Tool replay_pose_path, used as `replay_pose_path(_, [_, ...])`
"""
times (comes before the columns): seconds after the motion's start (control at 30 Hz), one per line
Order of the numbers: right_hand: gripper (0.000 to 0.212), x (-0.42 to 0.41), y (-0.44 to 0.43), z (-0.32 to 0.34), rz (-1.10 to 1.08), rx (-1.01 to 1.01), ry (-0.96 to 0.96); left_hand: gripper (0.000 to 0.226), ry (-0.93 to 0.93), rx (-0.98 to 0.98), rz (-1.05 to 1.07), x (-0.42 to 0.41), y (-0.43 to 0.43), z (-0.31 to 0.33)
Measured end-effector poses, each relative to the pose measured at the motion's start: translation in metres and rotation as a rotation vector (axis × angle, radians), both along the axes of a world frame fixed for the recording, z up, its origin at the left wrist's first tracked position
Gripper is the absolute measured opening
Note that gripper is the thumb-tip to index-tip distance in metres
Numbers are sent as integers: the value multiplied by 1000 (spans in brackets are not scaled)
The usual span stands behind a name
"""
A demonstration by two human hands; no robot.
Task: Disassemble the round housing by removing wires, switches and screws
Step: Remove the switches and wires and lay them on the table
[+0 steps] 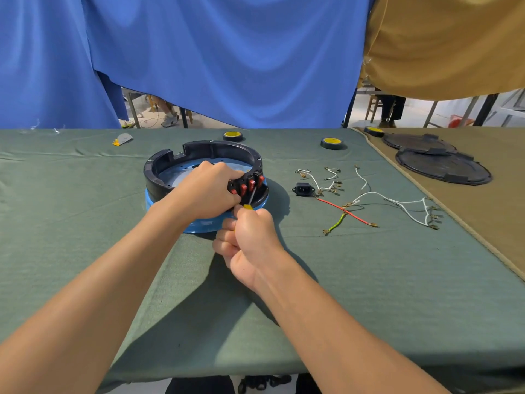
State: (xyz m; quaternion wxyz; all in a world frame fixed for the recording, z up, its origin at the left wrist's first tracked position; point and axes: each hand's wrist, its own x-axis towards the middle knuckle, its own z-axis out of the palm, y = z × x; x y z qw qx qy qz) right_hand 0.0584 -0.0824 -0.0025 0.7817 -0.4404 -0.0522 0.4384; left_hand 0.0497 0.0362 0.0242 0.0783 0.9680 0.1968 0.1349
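The left hand (208,190) curled over the housing (204,149) rim beside the red switches (251,184); the right hand (250,237) clenched a screwdriver (251,198). Bare green cloth (85,223) lay leftward; loose wires (369,203) lay rightward.

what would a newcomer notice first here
The black-and-blue round housing sits mid-table, the left hand gripping its rim beside a row of red rocker switches. The right hand holds a yellow-handled screwdriver, tip at those switches. Loose wires and a black power socket lie to its right.
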Motion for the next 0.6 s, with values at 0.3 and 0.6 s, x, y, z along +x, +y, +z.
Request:
replay_pose_path(0.3, [33,14,-4,24,-18,-11,155,41,-2,5,-21,-1,1,0])
replay_pose_path(0.6, [29,-7,13,-6,-92,-124,-111,45,-24,-4,-13,-2,-1,-2])
